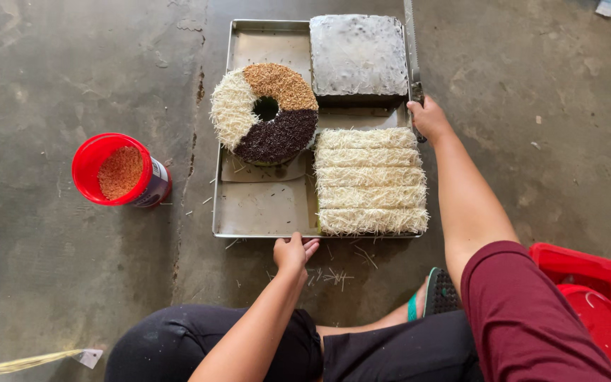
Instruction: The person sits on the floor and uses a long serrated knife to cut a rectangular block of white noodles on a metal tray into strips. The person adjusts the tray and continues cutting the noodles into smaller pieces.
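Concrete floor (72,71), both hands (293,252) gripping tray (263,212)

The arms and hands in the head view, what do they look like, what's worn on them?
Both forearms are bare to the hands. The left hand and right hand show no gloves and no visible rings or watch. A dark red sleeve covers the right upper arm; no left sleeve is in view.

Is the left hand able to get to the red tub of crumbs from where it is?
Probably yes. The left hand holds the near edge of the metal tray, and the red tub stands open on the bare floor to its left. Nothing lies between them, so a sideways stretch should do.
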Demonstrator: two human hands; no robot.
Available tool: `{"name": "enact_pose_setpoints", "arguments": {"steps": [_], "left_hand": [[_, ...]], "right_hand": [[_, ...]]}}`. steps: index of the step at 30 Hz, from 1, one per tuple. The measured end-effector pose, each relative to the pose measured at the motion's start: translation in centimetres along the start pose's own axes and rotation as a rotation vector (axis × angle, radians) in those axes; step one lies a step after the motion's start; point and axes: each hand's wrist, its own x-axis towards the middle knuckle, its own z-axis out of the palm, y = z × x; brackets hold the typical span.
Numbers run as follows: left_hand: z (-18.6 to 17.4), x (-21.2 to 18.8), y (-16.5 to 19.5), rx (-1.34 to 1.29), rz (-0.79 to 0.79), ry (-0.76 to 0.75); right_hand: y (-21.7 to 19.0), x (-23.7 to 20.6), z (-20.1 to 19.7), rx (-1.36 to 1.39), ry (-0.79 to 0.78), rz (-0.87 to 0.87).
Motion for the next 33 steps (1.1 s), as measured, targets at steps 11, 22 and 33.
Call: {"name": "enact_pose_setpoints", "arguments": {"steps": [11,22,33], "left_hand": [[-0.1,-0.3,1.0,-0.07,-0.075,-0.027],[-2.9,-3.5,0.1,0.0,-0.334,-0.189],[-5.8,-7.1,0.8,0.061,-0.021,-0.187]], "right_hand": [[-2.0,0.6,1.5,-0.525,0.221,-0.247],[-8.0,-15.7,1.7,-0.205,0.153,-0.059],[-3.7,-33.2,10.5,-0.31,0.081,-0.164]]}}
